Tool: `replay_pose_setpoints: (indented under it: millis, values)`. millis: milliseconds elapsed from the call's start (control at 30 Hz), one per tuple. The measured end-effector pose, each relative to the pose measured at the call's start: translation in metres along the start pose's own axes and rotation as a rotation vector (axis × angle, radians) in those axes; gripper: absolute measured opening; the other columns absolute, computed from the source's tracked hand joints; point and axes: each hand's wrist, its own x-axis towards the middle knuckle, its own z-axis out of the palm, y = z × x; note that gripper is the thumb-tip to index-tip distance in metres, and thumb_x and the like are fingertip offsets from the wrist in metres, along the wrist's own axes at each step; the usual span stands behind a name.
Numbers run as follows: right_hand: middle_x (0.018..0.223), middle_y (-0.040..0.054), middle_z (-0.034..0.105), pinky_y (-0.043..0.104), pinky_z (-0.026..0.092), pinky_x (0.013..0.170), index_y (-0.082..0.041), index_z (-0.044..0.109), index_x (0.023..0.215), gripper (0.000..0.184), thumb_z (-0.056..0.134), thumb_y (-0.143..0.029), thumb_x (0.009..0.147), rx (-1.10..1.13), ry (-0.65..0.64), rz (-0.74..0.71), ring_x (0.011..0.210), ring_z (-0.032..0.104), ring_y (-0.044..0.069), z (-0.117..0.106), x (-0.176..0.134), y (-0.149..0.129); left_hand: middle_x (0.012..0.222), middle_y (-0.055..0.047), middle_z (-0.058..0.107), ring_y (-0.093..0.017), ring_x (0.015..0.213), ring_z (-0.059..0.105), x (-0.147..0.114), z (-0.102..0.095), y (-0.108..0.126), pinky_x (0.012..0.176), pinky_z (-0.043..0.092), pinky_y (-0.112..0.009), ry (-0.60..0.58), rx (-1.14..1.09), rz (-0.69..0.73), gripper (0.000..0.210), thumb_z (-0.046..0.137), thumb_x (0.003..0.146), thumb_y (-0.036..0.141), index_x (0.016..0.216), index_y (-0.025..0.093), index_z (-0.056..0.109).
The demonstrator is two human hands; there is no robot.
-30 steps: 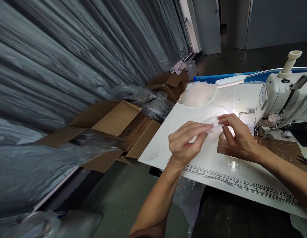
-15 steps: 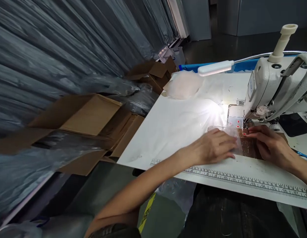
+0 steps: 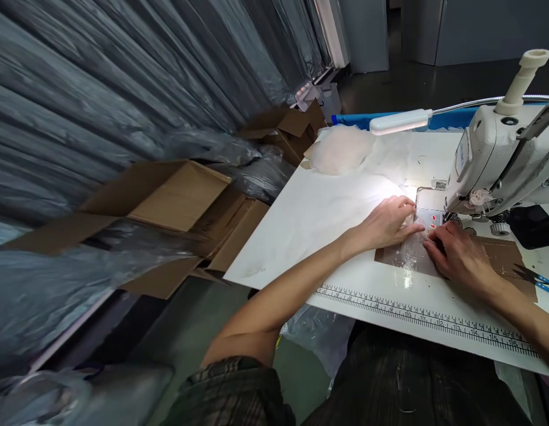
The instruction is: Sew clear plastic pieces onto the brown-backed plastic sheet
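Observation:
My left hand lies palm down on the white sewing table, fingertips pressing a thin clear piece of material by the metal needle plate. My right hand rests flat on the same piece, over a brown taped patch, fingers pointing at the needle area of the white sewing machine. Small red marks show between my fingertips. The material under my hands is mostly hidden.
A white gooseneck lamp lights the plate. A heap of pale fabric sits at the table's far side. A printed ruler runs along the near edge. Open cardboard boxes and plastic-wrapped rolls stand left.
Both hands came down from holding the clear piece in the air, laid it flat on the table, then slid it toward the needle plate. The view shifted slightly.

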Motion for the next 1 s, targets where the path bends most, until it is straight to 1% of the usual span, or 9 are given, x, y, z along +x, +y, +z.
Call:
replay_pose_setpoints:
  millis: [67,167,333,467,600,700,833,900,1000]
  values:
    - [0.087,0.0099,0.059,0.038,0.049,0.065,-0.021,0.055,0.079,0.025,0.046,-0.041,0.092,0.165,-0.007,-0.001,0.075,0.058,0.022,-0.002,-0.003,-0.005,0.104,-0.009,0.07,-0.019,0.092,0.066,0.001,0.003,-0.005,0.081,0.054,-0.034,-0.046,-0.108,0.027,0.011,0.064,0.091,0.023,0.091,0.014,0.07]
    - [0.09,0.0072,0.057,0.035,0.05,0.066,-0.023,0.049,0.073,0.03,0.057,-0.049,0.085,0.519,-0.06,0.063,0.073,0.057,0.018,-0.013,-0.004,-0.014,0.109,-0.008,0.069,-0.017,0.093,0.065,-0.003,-0.004,-0.003,0.083,0.052,-0.034,0.066,-0.2,0.052,0.008,0.066,0.09,0.021,0.09,0.019,0.073]
    - [0.067,-0.0057,0.047,0.027,0.044,0.055,-0.024,0.037,0.072,0.042,0.072,-0.047,0.069,0.954,-0.211,0.25,0.059,0.048,0.012,-0.016,0.005,-0.032,0.107,-0.005,0.068,-0.017,0.093,0.062,-0.008,-0.023,0.009,0.086,0.049,-0.037,0.171,-0.204,0.102,0.012,0.062,0.094,0.026,0.097,0.025,0.074]
    - [0.072,-0.002,0.059,0.027,0.045,0.051,-0.023,0.048,0.091,0.033,0.07,-0.035,0.069,1.064,-0.263,0.402,0.058,0.056,0.014,-0.009,0.005,-0.034,0.11,-0.008,0.067,-0.019,0.102,0.062,-0.017,-0.027,0.003,0.09,0.051,-0.038,0.056,-0.222,0.093,0.024,0.056,0.096,0.028,0.117,0.019,0.064]
    - [0.083,0.0065,0.068,0.03,0.047,0.049,-0.022,0.055,0.101,0.025,0.056,-0.033,0.079,0.835,-0.252,0.38,0.059,0.06,0.017,-0.022,-0.01,-0.008,0.131,-0.016,0.058,-0.027,0.117,0.057,-0.035,-0.029,-0.008,0.095,0.05,-0.044,-0.188,-0.146,0.038,0.053,0.066,0.09,0.042,0.134,0.019,0.049]
    - [0.075,0.005,0.065,0.033,0.049,0.053,-0.021,0.062,0.097,0.021,0.056,-0.029,0.078,0.333,0.015,0.276,0.057,0.058,0.018,-0.037,-0.023,0.01,0.147,-0.021,0.042,-0.037,0.132,0.043,-0.047,-0.031,-0.003,0.099,0.043,-0.056,-0.104,0.024,0.029,0.07,0.071,0.085,0.043,0.142,0.02,0.038]
    - [0.085,0.0088,0.066,0.035,0.054,0.06,-0.019,0.064,0.103,0.028,0.048,-0.04,0.092,0.225,0.03,0.065,0.064,0.061,0.018,-0.03,-0.032,-0.005,0.124,-0.014,0.058,-0.026,0.107,0.058,-0.058,-0.025,0.022,0.087,0.051,-0.045,0.055,0.088,0.09,0.033,0.062,0.093,0.031,0.122,0.018,0.051]
    - [0.108,0.0151,0.065,0.04,0.057,0.071,-0.018,0.061,0.114,0.035,0.054,-0.043,0.09,0.186,0.026,-0.132,0.086,0.065,0.025,-0.017,-0.031,-0.022,0.107,-0.009,0.063,-0.019,0.092,0.061,-0.062,-0.018,0.034,0.078,0.054,-0.034,0.041,0.001,0.145,0.016,0.053,0.098,0.027,0.11,0.017,0.055]
    - [0.097,0.0137,0.065,0.038,0.055,0.065,-0.019,0.064,0.1,0.025,0.047,-0.036,0.094,0.16,-0.104,-0.231,0.08,0.063,0.024,-0.004,-0.027,-0.038,0.091,-0.006,0.062,-0.016,0.083,0.06,-0.073,-0.013,0.045,0.07,0.053,-0.027,-0.009,-0.101,0.116,0.016,0.046,0.101,0.026,0.098,0.016,0.058]
